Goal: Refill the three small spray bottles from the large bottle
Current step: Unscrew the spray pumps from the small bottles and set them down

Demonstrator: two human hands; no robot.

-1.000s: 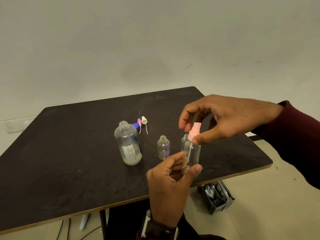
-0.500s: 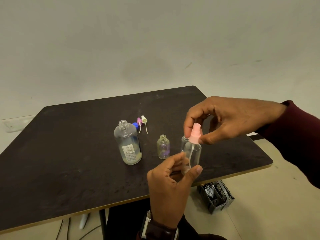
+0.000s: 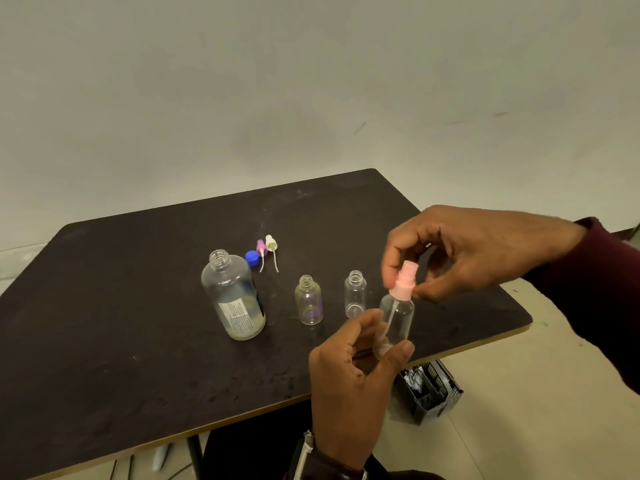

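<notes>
Your left hand (image 3: pixel 349 379) has the small spray bottle (image 3: pixel 398 320) pinched low down between thumb and fingers, up off the table (image 3: pixel 104 323) near its front edge. Your right hand (image 3: pixel 478 251) is pinching the pink sprayer top (image 3: pixel 402 282) at the neck. That bottle looks like thin clear plastic, super light and probably slick, so grip the body, not the nozzle. The large bottle (image 3: pixel 235 296) stands open well to the left, with two open small bottles between.

Table (image 3: pixel 104 341) left of large bottle (image 3: pixel 235 299) lies open.
</notes>
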